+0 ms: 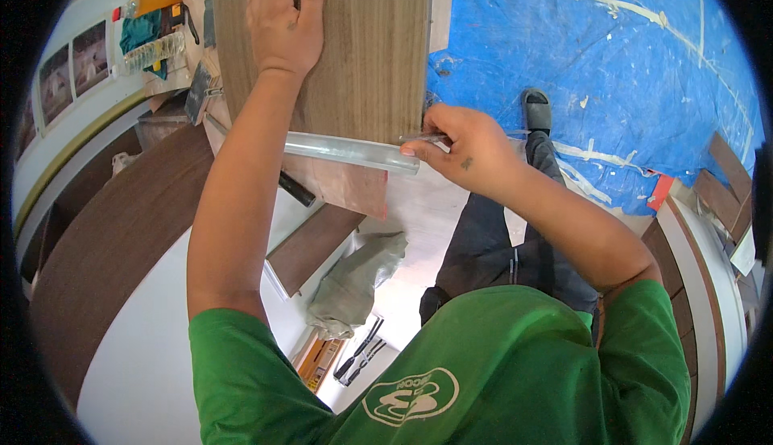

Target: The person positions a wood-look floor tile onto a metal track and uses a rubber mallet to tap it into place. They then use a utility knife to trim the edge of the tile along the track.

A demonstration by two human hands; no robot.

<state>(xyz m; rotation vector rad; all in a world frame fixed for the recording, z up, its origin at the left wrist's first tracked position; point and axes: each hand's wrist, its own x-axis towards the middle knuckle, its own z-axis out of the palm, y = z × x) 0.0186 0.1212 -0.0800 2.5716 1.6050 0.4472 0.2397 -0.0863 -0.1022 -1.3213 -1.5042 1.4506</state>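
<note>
A brown wood-grain panel (366,51) lies under my hands. My left hand (286,30) rests flat on its upper left part, fingers stretched and thumb apart, holding nothing. Along the panel's near edge runs a shiny, translucent grey strip (346,152), partly behind my left forearm. At the near right corner my right hand (471,143) is closed in a pinch. A thin grey, blade-like piece (424,137) shows between its thumb and fingers; its exact kind is unclear. The thumb tip lies at the strip's right end. The curled fingers are partly hidden beside the panel's right edge.
Blue sheeting (604,51) with pale tape covers the floor at right. A clear bottle (153,52) lies at far left. A curved dark wood surface (113,212) fills the left. Below the panel are a brown board (312,248) and a grey plastic bag (358,284).
</note>
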